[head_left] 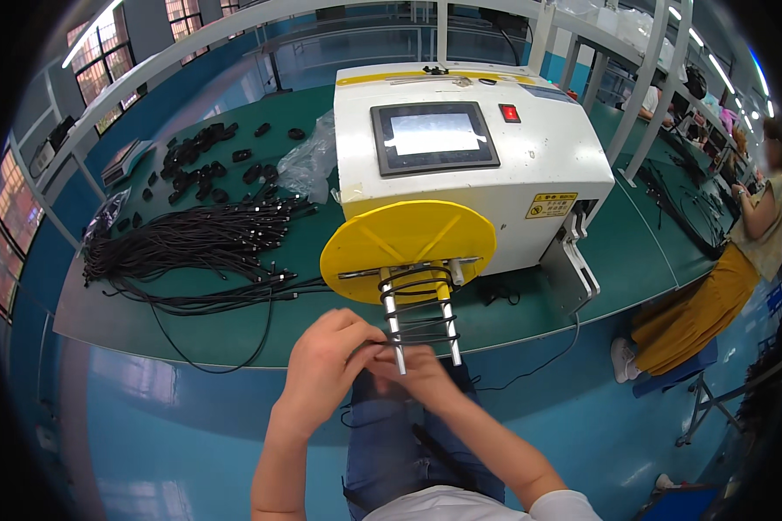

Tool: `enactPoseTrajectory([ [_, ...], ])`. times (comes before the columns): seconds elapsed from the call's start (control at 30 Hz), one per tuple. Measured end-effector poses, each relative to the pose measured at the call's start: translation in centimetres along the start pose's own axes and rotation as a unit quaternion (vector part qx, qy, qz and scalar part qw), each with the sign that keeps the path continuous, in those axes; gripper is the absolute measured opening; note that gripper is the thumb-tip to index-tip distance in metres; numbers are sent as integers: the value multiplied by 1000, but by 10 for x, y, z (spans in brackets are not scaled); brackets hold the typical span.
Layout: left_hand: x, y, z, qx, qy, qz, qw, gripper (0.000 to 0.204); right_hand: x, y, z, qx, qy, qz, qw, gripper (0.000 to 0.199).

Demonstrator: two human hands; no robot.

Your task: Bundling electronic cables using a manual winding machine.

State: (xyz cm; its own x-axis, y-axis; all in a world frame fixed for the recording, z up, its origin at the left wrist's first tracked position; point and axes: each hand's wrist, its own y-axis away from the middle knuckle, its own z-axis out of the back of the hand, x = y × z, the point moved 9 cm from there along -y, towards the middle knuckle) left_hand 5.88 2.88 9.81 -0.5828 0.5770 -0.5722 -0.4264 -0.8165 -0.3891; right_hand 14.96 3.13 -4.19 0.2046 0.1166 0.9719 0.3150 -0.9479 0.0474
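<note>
A white winding machine point(530, 165) with a dark screen point(433, 136) stands on the green bench. On its front, a yellow disc point(408, 239) carries two metal prongs point(393, 326) that point toward me. Black cable point(413, 286) is wound in loops around the prongs. My left hand point(326, 365) pinches the black cable at the tip of the left prong. Just below the prong ends, my right hand point(421, 373) touches the same cable, its fingers curled around the strand.
A bundle of black cables point(191, 243) lies on the green bench point(104, 304) to the left, with small black coils point(195, 161) and a clear plastic bag point(308, 161) behind. Another person point(730, 278) in yellow sits at the right.
</note>
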Motion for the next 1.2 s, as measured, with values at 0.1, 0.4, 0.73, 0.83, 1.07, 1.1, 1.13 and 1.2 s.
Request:
enactPoseTrajectory([
  [0.1, 15, 5, -10, 29, 112, 87, 989, 8, 13, 41, 56, -25, 53, -88, 994, 16],
  [0.4, 35, 19, -39, -3, 357, 189, 915, 6, 126, 74, 68, -245, 27, 139, 959, 15],
  [0.73, -5, 26, 16, -182, 153, 72, 969, 9, 162, 66, -8, -101, 541, 377, 745, 24],
  [0.83, -28, 27, 15, -194, 97, -5, 976, 11, 160, 63, -16, -83, 572, 377, 723, 24],
  [1.07, -37, 16, 1, -173, 21, -33, 984, 14, 170, 62, -2, -74, 518, 349, 778, 16],
  [1.1, -36, 16, 1, -174, 22, -33, 984, 14, 171, 64, 16, -104, 477, 315, 814, 15],
  [1.13, -35, 17, 2, -172, 22, -29, 984, 14, 170, 66, 34, -133, 433, 280, 846, 15],
  [1.2, -35, 16, 1, -167, 26, -28, 985, 14, 164, 71, 52, -168, 392, 242, 872, 15],
])
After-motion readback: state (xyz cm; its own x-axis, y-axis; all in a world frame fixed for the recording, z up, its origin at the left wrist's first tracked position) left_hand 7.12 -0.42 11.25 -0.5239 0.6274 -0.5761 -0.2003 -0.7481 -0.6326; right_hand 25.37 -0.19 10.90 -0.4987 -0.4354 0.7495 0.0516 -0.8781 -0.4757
